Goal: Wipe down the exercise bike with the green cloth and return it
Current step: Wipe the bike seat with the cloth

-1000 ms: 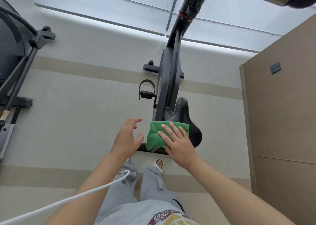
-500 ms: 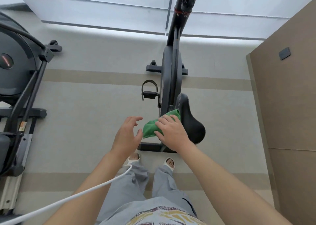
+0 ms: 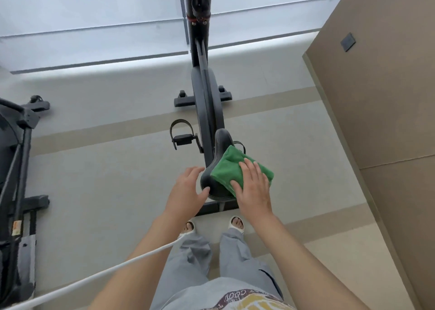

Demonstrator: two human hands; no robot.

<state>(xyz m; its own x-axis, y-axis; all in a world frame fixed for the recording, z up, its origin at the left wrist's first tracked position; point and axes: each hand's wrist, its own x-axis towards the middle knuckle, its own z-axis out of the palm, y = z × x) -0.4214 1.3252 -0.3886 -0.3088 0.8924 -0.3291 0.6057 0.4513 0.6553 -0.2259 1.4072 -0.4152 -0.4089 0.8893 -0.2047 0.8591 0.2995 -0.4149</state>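
A dark exercise bike (image 3: 204,102) stands upright in front of me, its black saddle (image 3: 217,149) nearest. The green cloth (image 3: 229,168) lies folded over the saddle's right side. My right hand (image 3: 253,187) presses flat on the cloth, fingers spread. My left hand (image 3: 188,192) is open beside the saddle's left rear edge, thumb touching or nearly touching it, holding nothing. The bike's left pedal with strap (image 3: 182,135) sticks out to the left.
Another black exercise machine (image 3: 16,168) stands at the left edge. A tan wall or cabinet (image 3: 381,121) runs along the right. A white cable (image 3: 98,274) crosses my left forearm. My feet in sandals (image 3: 236,222) stand just behind the bike's rear base.
My right hand has slid the green cloth from the saddle's left side over to its right side. The left hand has come closer to the saddle. The camera view has shifted.
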